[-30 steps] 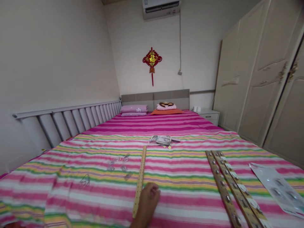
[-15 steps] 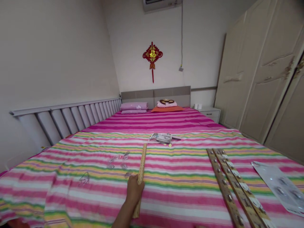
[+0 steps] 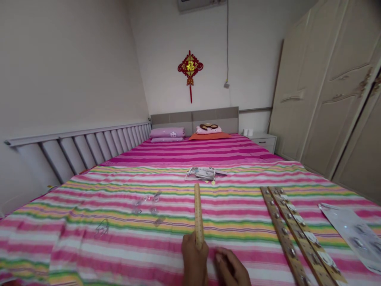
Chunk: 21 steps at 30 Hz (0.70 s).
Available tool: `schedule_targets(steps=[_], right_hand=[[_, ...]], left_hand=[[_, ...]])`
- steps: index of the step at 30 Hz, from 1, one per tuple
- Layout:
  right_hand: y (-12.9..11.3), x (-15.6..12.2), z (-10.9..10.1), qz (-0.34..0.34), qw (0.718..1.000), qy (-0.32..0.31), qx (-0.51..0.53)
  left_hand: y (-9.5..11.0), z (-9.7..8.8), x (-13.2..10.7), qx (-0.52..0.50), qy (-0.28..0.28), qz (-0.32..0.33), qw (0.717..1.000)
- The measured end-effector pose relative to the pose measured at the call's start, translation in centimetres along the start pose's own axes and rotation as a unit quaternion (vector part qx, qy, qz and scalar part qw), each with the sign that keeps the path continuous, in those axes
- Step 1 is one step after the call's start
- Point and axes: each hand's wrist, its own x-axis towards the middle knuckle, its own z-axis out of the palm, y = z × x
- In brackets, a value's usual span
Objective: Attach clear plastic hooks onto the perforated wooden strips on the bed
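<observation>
My left hand is closed around a narrow pale wooden strip with rows of small dark marks or holes. The strip points away from me over the striped bedspread. Close by on the right is my right hand, its fingers loosely bent and apart from the thumb, with nothing visible in them. It does not appear to touch the strip. Farther right lie brown strips fitted with several shiny metal pieces. Small clear plastic pieces are scattered to the left.
A clear packet lies mid-bed beyond the strip. At the right edge is a clear plastic pack with metal-looking items inside. A thin clear piece lies at left. White rails line the left side; a wardrobe stands at right.
My left hand has moved right with the wooden strip, which now stands more steeply away from me. My right hand has come into view beside it.
</observation>
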Motion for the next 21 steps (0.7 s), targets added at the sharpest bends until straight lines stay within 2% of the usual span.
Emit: schedule_targets(steps=[3, 5, 8, 10, 11, 13, 17, 19, 21], right_hand=[[-0.5, 1.5, 0.3, -0.034, 0.997, -0.049, -0.041], [-0.1, 2.2, 0.3, -0.044, 0.996, -0.053, -0.062], [0.8, 2.4, 0.2, -0.045, 0.995, -0.046, -0.08], [1.2, 2.3, 0.2, -0.037, 0.995, -0.046, -0.083], [1.2, 2.2, 0.1, -0.032, 0.995, -0.047, -0.084], [1.2, 2.0, 0.0, -0.026, 0.995, -0.048, -0.086], [1.3, 2.0, -0.2, -0.023, 0.995, -0.043, -0.091], [1.5, 2.1, -0.2, -0.018, 0.994, -0.041, -0.095], [1.7, 2.2, -0.2, -0.015, 0.994, -0.041, -0.096]], left_hand=[[0.6, 0.9, -0.6, 0.018, -0.023, 0.014, 0.999], [0.8, 1.1, -0.9, 0.03, -0.038, 0.012, 0.999], [0.7, 0.8, -0.9, 0.032, -0.076, 0.014, 0.996], [0.3, -0.1, -0.3, 0.024, -0.098, 0.025, 0.995], [0.1, -0.8, 0.2, 0.019, -0.096, 0.032, 0.995], [-0.5, -2.9, 1.7, 0.011, -0.057, 0.041, 0.997], [-2.2, -8.4, 5.4, 0.003, 0.083, 0.029, 0.996], [-3.3, -10.9, 7.2, 0.053, 0.131, 0.044, 0.989], [-4.3, -12.4, 8.6, 0.109, 0.148, 0.071, 0.98]])
